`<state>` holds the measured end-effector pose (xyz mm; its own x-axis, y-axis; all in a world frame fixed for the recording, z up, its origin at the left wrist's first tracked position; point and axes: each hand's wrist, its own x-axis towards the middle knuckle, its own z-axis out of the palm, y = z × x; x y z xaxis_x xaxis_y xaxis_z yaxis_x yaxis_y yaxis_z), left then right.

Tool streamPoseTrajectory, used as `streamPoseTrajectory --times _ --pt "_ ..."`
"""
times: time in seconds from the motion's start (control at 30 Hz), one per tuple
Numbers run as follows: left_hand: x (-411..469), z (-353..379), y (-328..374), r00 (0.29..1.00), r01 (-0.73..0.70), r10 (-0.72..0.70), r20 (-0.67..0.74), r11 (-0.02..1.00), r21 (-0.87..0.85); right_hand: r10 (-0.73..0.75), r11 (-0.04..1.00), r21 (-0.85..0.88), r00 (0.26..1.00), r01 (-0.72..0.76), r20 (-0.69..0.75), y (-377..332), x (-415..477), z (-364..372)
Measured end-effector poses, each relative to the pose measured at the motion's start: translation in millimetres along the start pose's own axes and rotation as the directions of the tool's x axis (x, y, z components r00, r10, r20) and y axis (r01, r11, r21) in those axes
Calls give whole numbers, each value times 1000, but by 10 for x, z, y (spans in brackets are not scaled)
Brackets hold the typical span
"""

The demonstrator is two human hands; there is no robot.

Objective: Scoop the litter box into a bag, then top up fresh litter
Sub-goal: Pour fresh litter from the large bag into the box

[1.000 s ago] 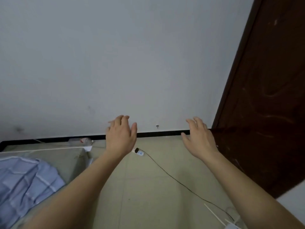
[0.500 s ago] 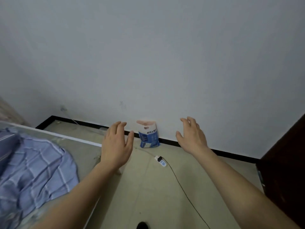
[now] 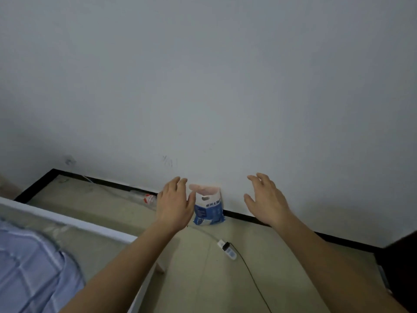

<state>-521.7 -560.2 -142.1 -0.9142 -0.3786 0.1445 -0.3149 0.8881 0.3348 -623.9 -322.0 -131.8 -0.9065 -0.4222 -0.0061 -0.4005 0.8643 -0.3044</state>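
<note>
Both hands are out in front of me, and both are empty. My left hand (image 3: 174, 204) is spread flat, fingers straight and apart. My right hand (image 3: 267, 199) matches it, palm down, fingers fanned wide.

Between them, at the foot of the wall (image 3: 203, 86), stands the litter bag (image 3: 208, 210). It's blue and white with a pinkish top and a cut-out handle, upright on the floor (image 3: 225, 285), its back to the black skirting (image 3: 352, 243). My left hand overlaps the bag's left edge in this view, but I judge it is nearer to me than the bag and not touching. The right is clear of it.

No litter box in sight, no scoop, no waste bag. So I read this as the very start: I'm going for the supplies, and nothing is scooped yet.

Next move, as I see it: close in, get low and take the bag by that handle slot. The other hand probably goes under its side, since a bag of litter is likely heavy and floppy.

One thing to mind: a white plug (image 3: 226, 249) lies on the floor just in front of the bag. The bed (image 3: 74, 224) edge is on my left with a blue checked cloth (image 3: 33, 267) on it, and a dark door (image 3: 401, 267) is on my right.
</note>
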Motion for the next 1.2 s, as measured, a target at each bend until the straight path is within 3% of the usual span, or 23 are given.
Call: streamPoseTrajectory --times 0.27,0.5,0.7,1.07,1.2 --pt "1447 889 165 980 -90 83 181 996 28 114 993 37 993 -116 43 682 1298 350" --pt "2586 1652 -38 946 -70 30 324 991 113 170 979 70 962 -189 215 1109 2670 966" --pt "3214 2162 -493 907 -21 -11 421 997 72 223 956 97 902 -276 369 1099 3453 1635" --pt "3785 4487 -1762 786 -72 43 617 997 22 275 936 58 823 -347 497 1285 4068 4279" --pt "3794 5351 -2137 693 -152 111 713 988 -6 184 974 21 847 -224 499 1297 4200 5176"
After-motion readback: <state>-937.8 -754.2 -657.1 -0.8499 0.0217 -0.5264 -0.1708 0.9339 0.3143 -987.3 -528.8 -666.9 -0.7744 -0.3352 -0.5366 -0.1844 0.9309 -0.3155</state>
